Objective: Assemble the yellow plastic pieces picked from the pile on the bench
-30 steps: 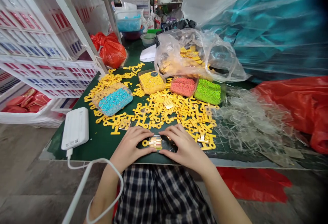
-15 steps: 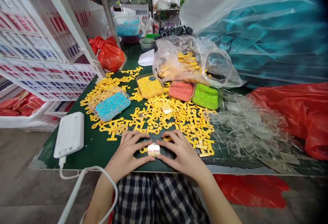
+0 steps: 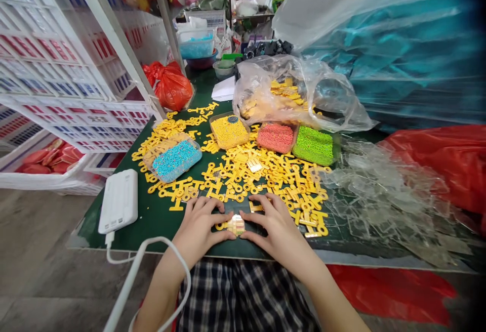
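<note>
Cloth [image 3: 246, 296] in dark plaid sits closest to my camera, below the edge of the green table [image 3: 152, 220]. Just past that edge, the left hand [image 3: 201, 225] and the right hand [image 3: 281, 225] face each other, thumb and forefinger of each drawn narrow onto opposite sides of one yellow piece [image 3: 237, 225]. Coloured bands show in it, so I judge this one well along; whether a clear cover is on it I cannot tell. Beyond the fingertips spread many loose yellow pieces [image 3: 245, 159], untouched and, as far as I can make out, mostly without colour, so plenty looks left. Clear plastic pieces [image 3: 379, 190] lie heaped to the right. Farther out I see blue grains [image 3: 176, 160], yellow grains [image 3: 230, 133], red grains [image 3: 276, 137] and green grains [image 3: 315, 144], amply stocked. Behind those, a clear bag [image 3: 337, 99] holds more yellow parts [image 3: 286, 89].
</note>
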